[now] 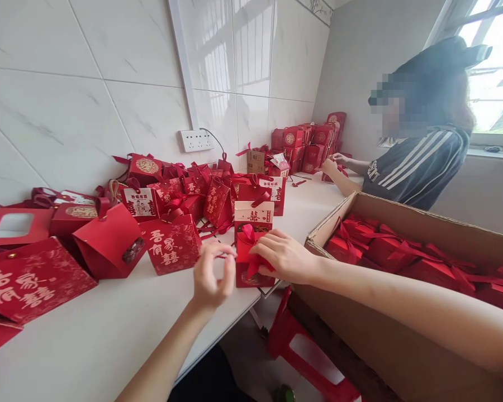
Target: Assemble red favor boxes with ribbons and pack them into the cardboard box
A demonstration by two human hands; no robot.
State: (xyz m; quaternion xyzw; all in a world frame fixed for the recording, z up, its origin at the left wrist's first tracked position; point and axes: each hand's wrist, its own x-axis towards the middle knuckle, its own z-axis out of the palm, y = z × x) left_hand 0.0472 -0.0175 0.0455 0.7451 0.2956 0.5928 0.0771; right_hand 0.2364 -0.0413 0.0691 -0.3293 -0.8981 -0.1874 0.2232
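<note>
At the table's front edge stands a small red gift box (pixel 243 279) with a ribbon bow (pixel 248 234) on its top. My right hand (pixel 285 255) reaches over the box from the right, fingers bent around the red ribbon at its upper side; the fingertips are partly hidden. Just left of the box is my left hand (pixel 213 273), fingers curled and thumb apart from them, with nothing visible held. Directly behind the box stands a red and white gift box (pixel 254 212) with a dark double-happiness character. A red gift box with pale lettering (pixel 170 245) lies left of my left hand.
Many red gift boxes (pixel 218 204) crowd the white table (pixel 121 329) along the tiled wall. A large cardboard box (pixel 419 209) holding red boxes stands at right, above a red stool (pixel 305 357). Across the table, a person (pixel 419 167) handles a red box. A power strip (pixel 196 140) is on the wall.
</note>
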